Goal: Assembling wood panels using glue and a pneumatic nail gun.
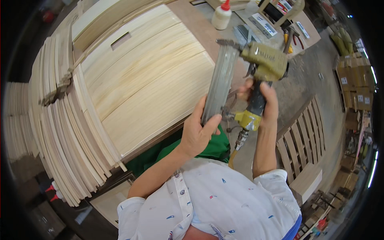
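A yellow-green pneumatic nail gun [264,60] is held up in front of me, its nose toward the upper left. My right hand [264,100] is wrapped round its black handle. The fingers and thumb of my left hand [202,128] grip the lower end of its long grey metal magazine [221,82]. An air hose with a metal coupling [241,139] hangs from the yellow base of the handle. Left of the gun lies a pale wooden panel [152,76] with a small rectangular slot [121,41] near its far left corner.
Stacked wooden strips [76,148] stand along the panel's left side. A white glue bottle [221,18] with a red cap, a box [263,26] and pliers [297,40] sit at the far right. A slatted wooden pallet [302,136] and cardboard boxes [356,82] are on the right.
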